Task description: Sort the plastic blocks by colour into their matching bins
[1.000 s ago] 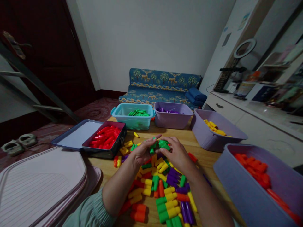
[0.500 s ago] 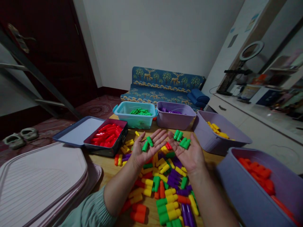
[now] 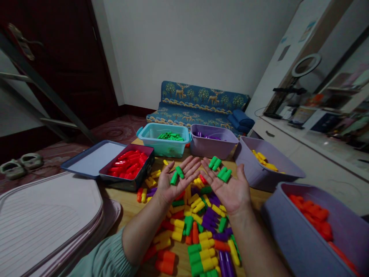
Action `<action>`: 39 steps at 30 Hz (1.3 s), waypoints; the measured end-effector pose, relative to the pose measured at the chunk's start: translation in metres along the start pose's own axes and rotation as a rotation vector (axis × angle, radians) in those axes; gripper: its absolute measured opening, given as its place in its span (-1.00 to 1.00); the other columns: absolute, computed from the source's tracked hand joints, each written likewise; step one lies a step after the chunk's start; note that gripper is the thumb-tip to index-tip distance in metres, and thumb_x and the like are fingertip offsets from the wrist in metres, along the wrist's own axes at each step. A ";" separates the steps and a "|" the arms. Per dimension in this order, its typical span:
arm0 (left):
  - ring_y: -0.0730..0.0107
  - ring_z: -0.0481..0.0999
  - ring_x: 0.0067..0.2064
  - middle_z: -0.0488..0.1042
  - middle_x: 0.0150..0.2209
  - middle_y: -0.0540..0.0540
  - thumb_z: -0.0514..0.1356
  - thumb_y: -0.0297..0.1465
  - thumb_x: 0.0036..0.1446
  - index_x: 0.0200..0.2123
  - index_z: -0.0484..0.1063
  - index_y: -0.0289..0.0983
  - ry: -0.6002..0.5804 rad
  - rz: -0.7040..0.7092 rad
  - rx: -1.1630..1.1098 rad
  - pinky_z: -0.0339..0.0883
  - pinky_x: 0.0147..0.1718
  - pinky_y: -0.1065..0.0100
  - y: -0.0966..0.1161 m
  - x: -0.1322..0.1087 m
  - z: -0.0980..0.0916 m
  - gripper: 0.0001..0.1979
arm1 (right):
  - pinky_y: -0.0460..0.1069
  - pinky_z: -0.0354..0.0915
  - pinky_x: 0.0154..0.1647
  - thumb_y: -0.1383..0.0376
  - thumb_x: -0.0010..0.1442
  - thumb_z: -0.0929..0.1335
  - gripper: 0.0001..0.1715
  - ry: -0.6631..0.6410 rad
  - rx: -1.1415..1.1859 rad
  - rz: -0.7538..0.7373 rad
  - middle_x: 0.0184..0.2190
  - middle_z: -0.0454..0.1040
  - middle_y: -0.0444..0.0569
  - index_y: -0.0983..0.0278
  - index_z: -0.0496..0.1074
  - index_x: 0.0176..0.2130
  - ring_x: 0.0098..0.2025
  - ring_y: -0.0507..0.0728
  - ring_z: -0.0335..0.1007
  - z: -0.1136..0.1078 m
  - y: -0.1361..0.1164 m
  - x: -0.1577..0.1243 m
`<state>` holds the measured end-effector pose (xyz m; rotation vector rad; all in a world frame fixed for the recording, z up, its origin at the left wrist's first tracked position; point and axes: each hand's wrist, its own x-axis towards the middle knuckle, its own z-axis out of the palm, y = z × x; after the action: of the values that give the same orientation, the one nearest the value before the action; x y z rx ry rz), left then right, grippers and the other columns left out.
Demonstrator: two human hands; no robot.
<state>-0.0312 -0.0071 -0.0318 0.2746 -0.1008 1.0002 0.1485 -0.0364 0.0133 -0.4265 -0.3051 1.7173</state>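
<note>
Palm up, my left hand [image 3: 170, 188] is spread flat, with two green pieces [image 3: 174, 178] resting on its palm and fingers. Beside it my right hand [image 3: 230, 192], also palm up, carries green double pieces [image 3: 224, 174] on its open palm and fingers. Both hands are above a loose pile of yellow, green, purple and orange pieces [image 3: 210, 219] on the wooden table [image 3: 128, 209]. Behind them stands a turquoise bin [image 3: 164, 148] holding green pieces, next to a purple bin [image 3: 213, 147] with purple pieces.
A dark box [image 3: 144, 169] of red pieces sits left, lid open. On the right are lilac bins with yellow [image 3: 256, 181] and orange pieces [image 3: 288, 227]. Pale pink boards [image 3: 49, 215] lie at the left edge. A patterned blue sofa [image 3: 198, 109] is behind.
The view has shifted slightly. Both hands remain spread with the green pieces on them, and the right thumb is a little farther out.
</note>
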 end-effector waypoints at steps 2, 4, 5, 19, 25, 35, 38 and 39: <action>0.08 -0.02 0.34 -0.13 0.35 -0.31 -0.14 -0.28 0.20 0.35 -0.26 -0.38 0.004 0.001 0.004 -0.17 0.27 0.09 0.000 0.000 0.001 -0.30 | 0.37 0.20 0.11 -0.18 0.19 0.15 -0.26 -0.002 -0.001 0.001 0.15 0.30 0.26 0.32 0.31 0.04 0.20 0.34 0.21 0.000 0.000 0.000; 0.09 -0.02 0.34 -0.12 0.36 -0.30 -0.13 -0.28 0.20 0.35 -0.25 -0.38 0.003 0.001 0.003 -0.17 0.27 0.10 0.000 -0.001 0.002 -0.31 | 0.38 0.17 0.12 -0.18 0.18 0.16 -0.26 -0.009 -0.002 -0.001 0.14 0.30 0.27 0.32 0.31 0.04 0.21 0.34 0.21 -0.001 0.000 0.000; 0.09 -0.02 0.34 -0.12 0.36 -0.30 -0.13 -0.28 0.19 0.35 -0.25 -0.37 0.004 0.001 0.004 -0.17 0.27 0.10 0.000 -0.001 0.003 -0.31 | 0.38 0.16 0.13 -0.18 0.18 0.16 -0.27 -0.014 -0.002 -0.001 0.14 0.31 0.27 0.31 0.31 0.04 0.21 0.33 0.21 -0.001 0.000 0.000; 0.10 0.02 0.33 0.01 0.32 -0.33 -0.10 -0.28 0.18 0.33 -0.16 -0.40 0.041 0.022 0.033 -0.09 0.25 0.09 0.000 -0.002 0.003 -0.31 | 0.35 0.19 0.12 -0.20 0.18 0.13 -0.24 -0.012 -0.035 -0.014 0.09 0.37 0.27 0.33 0.36 0.00 0.17 0.30 0.27 0.003 0.002 -0.001; 0.09 0.07 0.31 0.10 0.29 -0.34 -0.09 -0.27 0.19 0.31 -0.07 -0.41 0.039 0.013 0.026 -0.04 0.24 0.12 0.001 -0.002 0.003 -0.34 | 0.28 0.28 0.07 -0.15 0.22 0.12 -0.27 0.018 -0.066 0.020 -0.01 0.45 0.25 0.37 0.38 -0.02 0.08 0.26 0.36 0.007 0.002 -0.005; 0.27 0.51 -0.31 0.44 -0.26 -0.23 -0.10 -0.37 0.23 -0.06 0.28 -0.32 0.860 0.064 0.094 0.39 -0.35 0.29 -0.005 0.013 0.009 -0.71 | -0.07 0.42 -0.36 0.41 0.21 0.28 -0.90 0.365 -0.165 0.073 -0.51 0.49 -0.05 0.29 0.33 -0.37 -0.40 0.05 0.49 -0.003 0.032 0.007; 0.33 0.46 -0.41 0.40 -0.33 -0.15 -0.06 -0.36 0.23 -0.16 0.28 -0.30 0.887 0.052 0.158 0.36 -0.42 0.32 -0.007 0.014 0.013 -0.79 | -0.03 0.42 -0.26 0.46 0.17 0.30 -0.90 0.324 -0.165 0.069 -0.50 0.48 -0.12 0.27 0.32 -0.36 -0.38 0.04 0.50 -0.005 0.042 0.009; 0.34 0.45 -0.44 0.39 -0.36 -0.13 -0.04 -0.38 0.22 -0.19 0.30 -0.30 0.885 0.053 0.185 0.35 -0.44 0.33 -0.008 0.014 0.015 -0.82 | -0.02 0.41 -0.23 0.47 0.15 0.31 -0.89 0.305 -0.171 0.058 -0.48 0.49 -0.14 0.26 0.32 -0.35 -0.37 0.03 0.50 -0.006 0.045 0.009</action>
<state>-0.0159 -0.0036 -0.0163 -0.0215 0.7941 1.1079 0.1103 -0.0364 -0.0126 -0.8202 -0.2195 1.6586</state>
